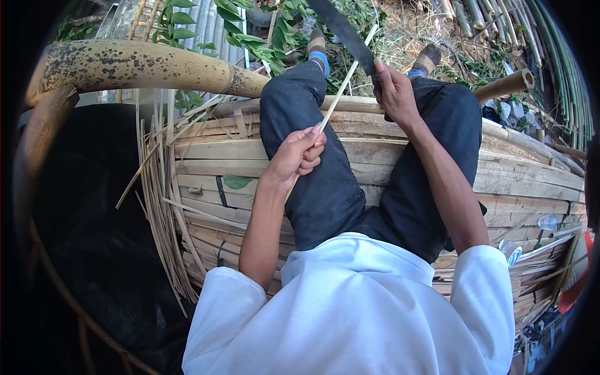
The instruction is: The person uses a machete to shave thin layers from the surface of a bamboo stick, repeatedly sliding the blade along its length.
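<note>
My left hand [299,153] is closed around a thin pale bamboo strip [340,92] above my left thigh. The strip slants up and away to the right, and its lower end runs back under my left wrist. In my right hand [395,94] is a machete, gripped by its handle, which my fingers mostly hide. The dark, broad blade [345,31] points up and to the left, out past the top of the view. Near my right hand the blade overlaps the far part of the strip.
I sit on a bench of stacked split bamboo [219,150]. Many thin strips [159,212] hang over its left side. A thick bamboo pole [144,65] crosses at upper left. Leafy branches [237,31] lie ahead; green bamboo poles [565,69] stand at right. A plastic cup [510,251] lies by my right elbow.
</note>
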Tool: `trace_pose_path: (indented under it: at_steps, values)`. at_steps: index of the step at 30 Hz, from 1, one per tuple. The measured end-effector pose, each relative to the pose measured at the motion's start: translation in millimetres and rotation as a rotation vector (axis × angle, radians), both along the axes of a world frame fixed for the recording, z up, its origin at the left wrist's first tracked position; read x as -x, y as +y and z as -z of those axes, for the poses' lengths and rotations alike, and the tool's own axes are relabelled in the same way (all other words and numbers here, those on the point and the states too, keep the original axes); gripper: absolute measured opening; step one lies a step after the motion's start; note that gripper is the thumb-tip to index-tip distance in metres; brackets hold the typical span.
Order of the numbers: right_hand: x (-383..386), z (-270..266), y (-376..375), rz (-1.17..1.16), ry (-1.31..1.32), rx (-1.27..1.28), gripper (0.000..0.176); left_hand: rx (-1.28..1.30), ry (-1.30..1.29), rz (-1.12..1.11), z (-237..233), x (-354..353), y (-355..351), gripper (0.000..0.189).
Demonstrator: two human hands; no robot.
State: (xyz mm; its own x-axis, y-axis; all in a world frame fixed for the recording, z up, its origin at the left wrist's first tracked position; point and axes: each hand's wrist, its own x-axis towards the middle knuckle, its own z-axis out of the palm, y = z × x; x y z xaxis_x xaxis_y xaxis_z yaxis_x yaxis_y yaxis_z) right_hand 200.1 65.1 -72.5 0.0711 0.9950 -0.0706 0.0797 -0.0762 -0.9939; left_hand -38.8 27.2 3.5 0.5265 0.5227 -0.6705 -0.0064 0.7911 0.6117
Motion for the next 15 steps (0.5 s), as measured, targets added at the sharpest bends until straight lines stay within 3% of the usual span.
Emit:
trace_pose_path:
  at_steps: [2, 3, 5, 7, 9, 10, 11, 13, 15]
  values:
    - [2, -3, -3, 0.058, 0.188, 0.216, 0.047, -0.002, -0.008, 0.024, -1, 2, -3, 0.029]
    - [6, 0, -8, -0.057, -0.044, 0.095, 0.046, 0.008, -0.006, 0.005, 0, 2, -1, 0.029]
    - [13, 5, -12, -0.153, -0.024, 0.038, 0.044, 0.018, -0.009, -0.012, 1, -1, 0, 0.029]
    - [4, 1, -5, -0.061, -0.044, 0.007, 0.044, 0.014, -0.03, -0.018, 0, 2, -1, 0.028]
    - [5, -1, -2, 0.072, 0.177, 0.126, 0.044, 0.015, -0.035, -0.023, 1, 2, -4, 0.028]
    - [5, -6, -7, -0.039, 0.175, 0.19, 0.044, 0.008, -0.053, -0.009, 2, -1, -2, 0.028]
    - [12, 2, -14, -0.107, -0.081, 0.06, 0.044, 0.008, -0.057, 0.001, 2, -1, -1, 0.028]
    - [12, 0, -15, -0.161, -0.106, -0.046, 0.044, 0.034, -0.064, -0.029, 3, 3, -1, 0.028]
    - [8, -5, -6, 0.0, -0.038, 0.024, 0.043, 0.021, -0.07, -0.016, 3, -1, 1, 0.028]
